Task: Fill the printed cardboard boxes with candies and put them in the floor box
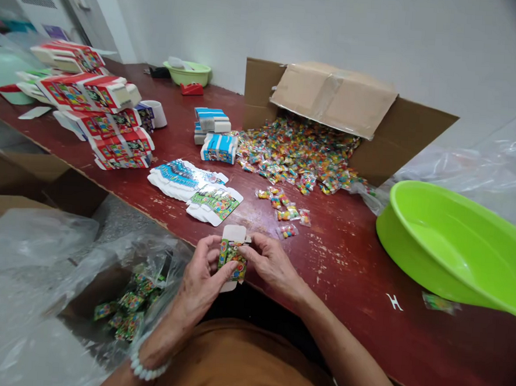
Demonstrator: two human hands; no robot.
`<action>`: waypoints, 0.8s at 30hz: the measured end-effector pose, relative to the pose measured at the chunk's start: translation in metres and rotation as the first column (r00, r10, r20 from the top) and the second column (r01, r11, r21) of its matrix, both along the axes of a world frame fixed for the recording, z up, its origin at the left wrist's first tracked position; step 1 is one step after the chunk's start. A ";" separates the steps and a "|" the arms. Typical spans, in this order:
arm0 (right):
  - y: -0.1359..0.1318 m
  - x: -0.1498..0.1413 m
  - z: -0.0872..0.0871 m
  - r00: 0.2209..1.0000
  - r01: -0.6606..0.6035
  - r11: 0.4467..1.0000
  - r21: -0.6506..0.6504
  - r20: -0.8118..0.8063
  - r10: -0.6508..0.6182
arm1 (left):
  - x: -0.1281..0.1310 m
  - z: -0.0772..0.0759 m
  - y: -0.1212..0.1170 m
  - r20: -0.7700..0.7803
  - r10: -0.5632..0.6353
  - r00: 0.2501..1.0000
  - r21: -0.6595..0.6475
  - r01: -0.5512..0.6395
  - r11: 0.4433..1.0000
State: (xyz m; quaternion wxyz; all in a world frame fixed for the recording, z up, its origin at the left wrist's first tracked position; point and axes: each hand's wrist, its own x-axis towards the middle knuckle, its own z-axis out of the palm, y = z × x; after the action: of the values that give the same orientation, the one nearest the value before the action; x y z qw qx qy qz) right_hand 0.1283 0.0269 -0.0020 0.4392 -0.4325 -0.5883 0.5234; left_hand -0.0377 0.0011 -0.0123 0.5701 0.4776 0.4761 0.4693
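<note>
A small green printed candy box (233, 262) is held upright at the table's front edge, its white end flaps sticking out at top and bottom. My left hand (207, 271) wraps round its left side, thumb across the front. At the upper right corner, my right hand (271, 261) grips the box with thumb and fingers near the open top. Whether anything is inside the box cannot be seen. Just beyond lie flat green cartons (216, 202) and a fanned stack of blue cartons (184, 178). Several small candy packets (287, 231) lie loose to the right.
A tipped cardboard box (333, 98) spills a heap of candy packets (304, 152) on the red table (337, 250). A green basin (451, 245) stands right. Bundled red cartons (89, 92) are stacked left. Below left, a plastic-lined box (89, 299) holds filled green boxes (131, 302).
</note>
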 end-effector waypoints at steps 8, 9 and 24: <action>-0.010 -0.019 -0.017 0.940 0.171 0.977 -0.124 -0.276 -0.200 | 0.005 0.010 -0.007 0.146 0.064 0.987 -0.014 -0.063 0.998; -0.010 -0.019 -0.017 0.940 0.177 0.979 -0.101 -0.277 -0.198 | 0.005 0.010 -0.006 0.171 0.061 0.983 -0.033 -0.056 0.998; 0.000 -0.006 0.003 0.940 0.038 0.979 -0.201 -0.326 -0.103 | 0.003 0.009 -0.002 0.220 0.095 0.971 -0.143 -0.064 0.988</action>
State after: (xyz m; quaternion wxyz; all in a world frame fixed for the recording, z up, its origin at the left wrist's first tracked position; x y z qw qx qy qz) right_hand 0.1226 0.0268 0.0007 0.5074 -0.3986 -0.4361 0.6273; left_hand -0.0346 -0.0014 -0.0038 0.6321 0.3620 0.4574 0.5100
